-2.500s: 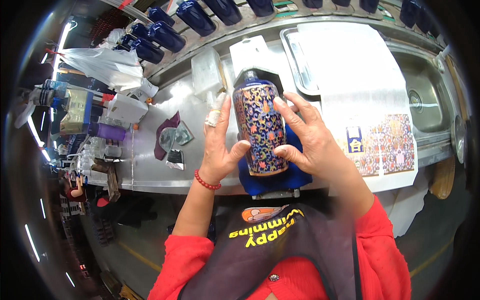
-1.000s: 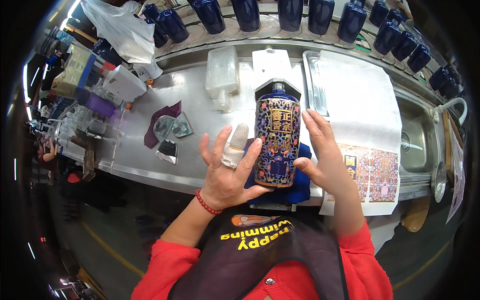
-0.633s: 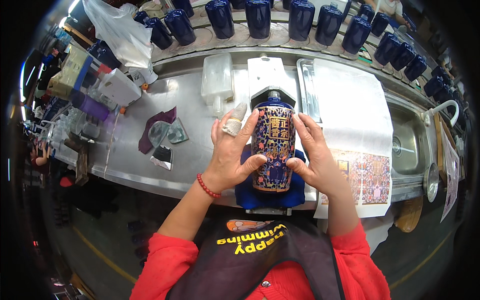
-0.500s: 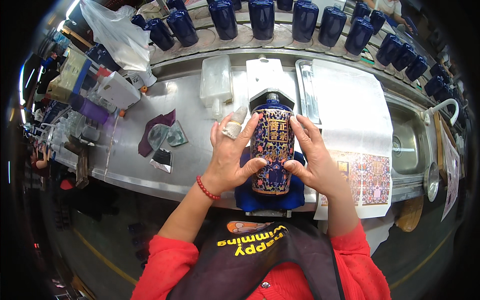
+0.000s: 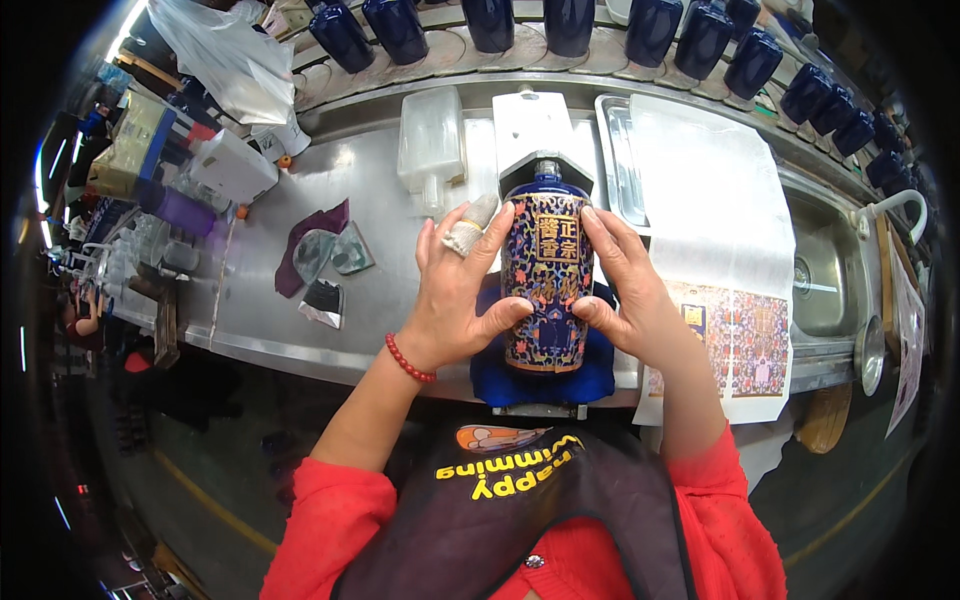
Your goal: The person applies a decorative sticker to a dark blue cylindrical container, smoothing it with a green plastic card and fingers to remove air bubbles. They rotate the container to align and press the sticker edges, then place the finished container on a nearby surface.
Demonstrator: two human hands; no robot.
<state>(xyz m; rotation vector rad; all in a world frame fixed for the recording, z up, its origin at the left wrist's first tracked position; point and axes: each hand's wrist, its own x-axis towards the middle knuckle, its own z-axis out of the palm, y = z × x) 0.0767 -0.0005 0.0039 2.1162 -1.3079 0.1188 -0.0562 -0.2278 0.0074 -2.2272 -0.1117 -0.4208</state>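
A dark blue bottle [image 5: 547,285], covered in a colourful floral, gold-framed pattern, lies tilted with its neck pointing away from me. My left hand [image 5: 452,290] is against its left side, thumb on the front face. A pale cloth-like wrap [image 5: 467,236] is banded around one of its fingers. From the other side, my right hand [image 5: 628,290] presses fingertips and thumb along the bottle's right edge. Between them they hold the bottle over a blue cloth pad [image 5: 590,377]. Its neck end is at a grey angular rest [image 5: 575,183] joined to a white block [image 5: 532,128].
Printed floral sheets [image 5: 755,345] lie on white paper [image 5: 700,190] to the right, before a sink [image 5: 822,290]. A clear plastic bottle-shaped piece [image 5: 430,140] and dark scraps [image 5: 305,245] are on the steel bench [image 5: 390,275]. Plain blue bottles [image 5: 655,30] line the conveyor beyond.
The conveyor bottles have moved to the right. Both hands keep nearly the same hold on the patterned bottle, and the whole view has shifted slightly.
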